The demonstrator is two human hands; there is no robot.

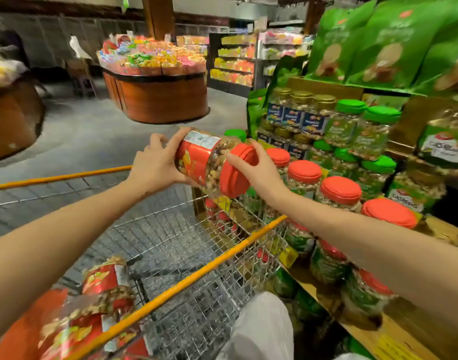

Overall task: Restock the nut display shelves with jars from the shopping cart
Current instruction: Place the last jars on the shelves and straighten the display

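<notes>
Held jar [209, 162]: centre of frame, on its side, red lid tilted toward the lower right; above the far right corner of the cart, just left of the shelf's red-lid row.
Left hand [155, 165]: grips the jar's bottom end, fingers spread and curled round it.
Right hand [259, 172]: grips the red lid, fingers curled over its rim, one finger lying on the jar's clear wall.
Cart [209, 263]: wire basket with an orange rim, lower centre.
Jars in cart [98, 294]: lower left, red labels, lying on their sides; blurred.
Shelf [440, 231]: right of frame, wooden.
Red-lid jars [340, 189]: upright, in a row.
Green-lid jars [352, 120]: stacked behind them.
Gold-lid jars [300, 105]: further back.
Green bags [378, 42]: upper right.
</notes>
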